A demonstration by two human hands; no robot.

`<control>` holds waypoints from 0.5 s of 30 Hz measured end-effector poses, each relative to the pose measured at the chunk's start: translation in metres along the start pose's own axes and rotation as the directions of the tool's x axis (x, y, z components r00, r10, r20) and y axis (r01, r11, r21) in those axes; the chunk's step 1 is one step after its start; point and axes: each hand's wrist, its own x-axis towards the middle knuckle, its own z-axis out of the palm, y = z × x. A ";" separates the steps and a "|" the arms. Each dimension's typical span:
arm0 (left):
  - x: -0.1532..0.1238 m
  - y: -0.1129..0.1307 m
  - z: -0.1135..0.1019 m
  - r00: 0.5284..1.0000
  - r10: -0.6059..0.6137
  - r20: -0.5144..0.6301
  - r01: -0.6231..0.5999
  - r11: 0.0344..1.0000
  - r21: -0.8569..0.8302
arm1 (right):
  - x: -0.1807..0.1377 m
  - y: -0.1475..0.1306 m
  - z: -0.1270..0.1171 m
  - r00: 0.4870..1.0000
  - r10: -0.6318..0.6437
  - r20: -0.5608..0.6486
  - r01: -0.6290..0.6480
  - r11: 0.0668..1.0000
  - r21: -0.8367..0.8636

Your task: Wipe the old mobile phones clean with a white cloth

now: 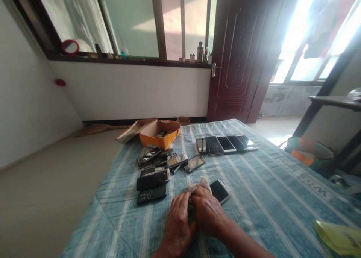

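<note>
My left hand (177, 220) and my right hand (207, 211) are pressed together on the blue striped cloth (267, 198). Between them sits a dark object, mostly hidden, that looks like a phone. My right hand is closed on a white cloth (197, 185) that sticks out above the fingers. A smartphone (219, 190) lies just right of my right hand. A heap of old keypad phones (158, 169) lies to the upper left.
Several smartphones (227, 144) lie in a row at the far side. An orange cardboard box (160, 133) with its lid beside it stands at the far left corner. A yellow-green item (337, 237) lies at the lower right. A dark door (239, 51) and a window are behind.
</note>
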 end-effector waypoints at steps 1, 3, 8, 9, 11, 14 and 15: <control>0.000 -0.001 0.000 1.000 -0.005 0.004 0.005 1.000 0.004 | 0.001 0.000 0.001 1.000 0.004 -0.010 -0.004 1.000 0.000; 0.000 0.000 -0.001 1.000 -0.008 0.013 0.008 1.000 0.005 | -0.001 -0.002 0.002 1.000 -0.006 -0.018 0.006 1.000 0.007; 0.005 0.004 -0.006 1.000 -0.013 0.026 0.013 1.000 -0.009 | -0.008 -0.005 -0.008 1.000 0.028 -0.001 -0.028 1.000 -0.009; 0.006 0.005 -0.007 0.999 -0.016 0.031 0.017 1.000 -0.008 | -0.008 -0.004 -0.011 0.999 0.047 -0.002 -0.047 0.999 -0.016; 0.007 0.007 -0.009 0.998 -0.017 0.055 0.017 1.000 -0.004 | -0.008 0.003 -0.019 0.997 0.076 -0.012 -0.077 0.997 -0.033; 0.009 0.010 -0.012 0.993 -0.001 0.120 0.001 1.000 0.002 | -0.007 0.020 -0.032 0.990 0.133 -0.045 -0.136 0.988 -0.073; 0.010 0.011 -0.013 0.990 0.008 0.140 -0.009 1.000 0.006 | -0.007 0.028 -0.037 0.986 0.158 -0.054 -0.162 0.983 -0.090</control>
